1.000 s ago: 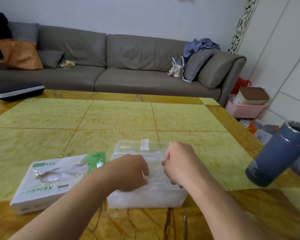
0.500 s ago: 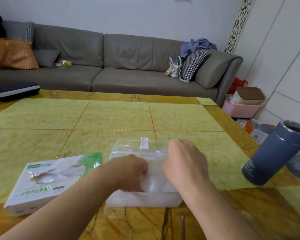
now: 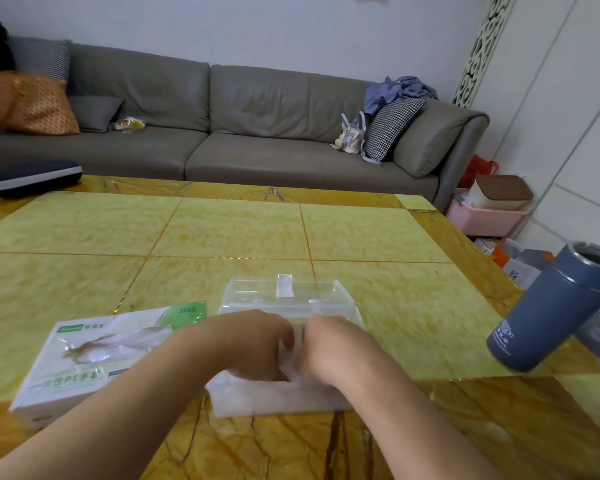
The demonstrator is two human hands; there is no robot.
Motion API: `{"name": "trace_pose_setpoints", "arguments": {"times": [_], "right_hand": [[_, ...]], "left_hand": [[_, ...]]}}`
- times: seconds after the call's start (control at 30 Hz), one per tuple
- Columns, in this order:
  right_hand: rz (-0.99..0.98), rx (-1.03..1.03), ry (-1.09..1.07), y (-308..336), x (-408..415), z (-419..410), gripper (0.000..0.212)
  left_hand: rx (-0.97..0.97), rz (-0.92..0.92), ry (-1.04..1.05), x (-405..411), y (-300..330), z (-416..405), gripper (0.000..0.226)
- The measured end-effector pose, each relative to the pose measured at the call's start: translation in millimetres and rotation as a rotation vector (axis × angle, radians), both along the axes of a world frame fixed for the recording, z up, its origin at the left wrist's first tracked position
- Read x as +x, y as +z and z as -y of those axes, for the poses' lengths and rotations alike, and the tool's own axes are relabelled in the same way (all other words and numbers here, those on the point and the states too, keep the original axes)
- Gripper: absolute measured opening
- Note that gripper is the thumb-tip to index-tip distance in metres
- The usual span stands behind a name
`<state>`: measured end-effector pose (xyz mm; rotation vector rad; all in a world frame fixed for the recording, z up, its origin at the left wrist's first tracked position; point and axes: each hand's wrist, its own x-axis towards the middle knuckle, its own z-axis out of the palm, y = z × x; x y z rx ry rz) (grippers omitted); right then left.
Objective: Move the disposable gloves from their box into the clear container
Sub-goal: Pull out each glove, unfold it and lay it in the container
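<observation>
Right, both hands are down in the clear container (image 3: 284,398) on the table (image 3: 222,233): left hand (image 3: 257,344) and right hand (image 3: 329,351) side by side, fingers curled onto the white gloves (image 3: 291,372) packed inside. The glove box (image 3: 94,358) lies just left of it.

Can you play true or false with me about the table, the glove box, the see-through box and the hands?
1. Both hands, left hand and right hand, are over the clear container. True.
2. The glove box lies right of the container. False: it lies left.
3. The blue flask is on the sofa. False: it stands at the table's right edge.
4. The container holds white gloves. True.
</observation>
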<state>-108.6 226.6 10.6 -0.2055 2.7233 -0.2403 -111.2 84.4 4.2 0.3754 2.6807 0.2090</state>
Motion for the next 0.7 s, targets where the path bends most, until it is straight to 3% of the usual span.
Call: {"name": "trace_pose_setpoints", "arguments": {"times": [0.13,0.2,0.27,0.43,0.7], "right_hand": [[0.114,0.074,0.058,-2.5,-7.5,5.8,0.022],[0.138,0.105,0.097,-1.6,-9.8,7.8,0.011],[0.150,0.125,0.121,1.5,-9.0,8.0,0.014],[0.170,0.159,0.032,7.2,-6.4,3.8,0.014],[0.178,0.187,0.022,6.8,-5.2,6.5,0.022]], "left_hand": [[0.054,-0.069,0.067,1.3,4.0,-7.6,0.035],[0.065,-0.117,0.097,3.8,2.6,-14.9,0.022],[0.027,-0.058,0.124,6.6,0.2,-17.9,0.014],[-0.097,0.169,0.139,7.3,1.3,-14.8,0.041],[-0.165,0.230,0.109,12.3,16.8,-22.6,0.053]]}}
